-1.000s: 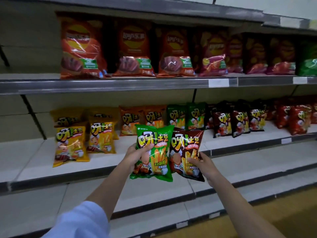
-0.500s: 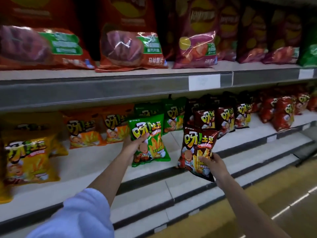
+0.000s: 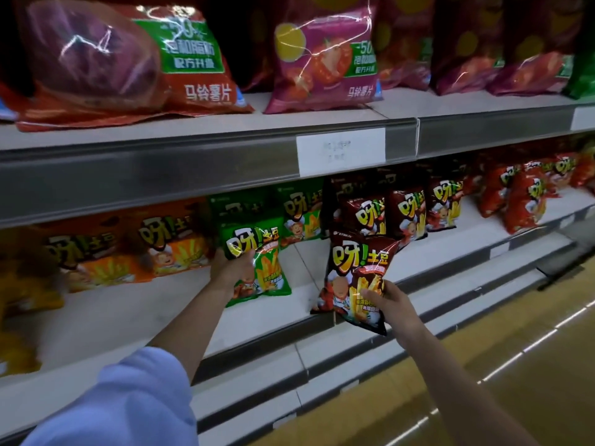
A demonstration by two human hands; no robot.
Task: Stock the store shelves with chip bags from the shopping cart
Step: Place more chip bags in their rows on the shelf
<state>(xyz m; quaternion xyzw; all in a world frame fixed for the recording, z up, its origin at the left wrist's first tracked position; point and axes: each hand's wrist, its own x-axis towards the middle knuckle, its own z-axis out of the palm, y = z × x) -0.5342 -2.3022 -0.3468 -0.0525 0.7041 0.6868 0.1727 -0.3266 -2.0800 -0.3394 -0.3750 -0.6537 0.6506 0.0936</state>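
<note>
Yellow floor (image 3: 515, 391) runs along pale shelf steps at the bottom. Nearest, the right hand (image 3: 391, 300) grips a brown chip bag (image 3: 354, 278) by its lower corner, fingers curled round it, held upright just over the middle shelf's (image 3: 128, 320) front edge. Further in, the left hand (image 3: 233, 267) clutches a green chip bag (image 3: 257, 259), thumb across its front, standing on that shelf before the green row (image 3: 301, 214). Behind, brown bags (image 3: 405, 214), orange bags (image 3: 174, 246). Up top, big crisp bags (image 3: 325, 59) and a blurred price tag (image 3: 341, 151).
</note>
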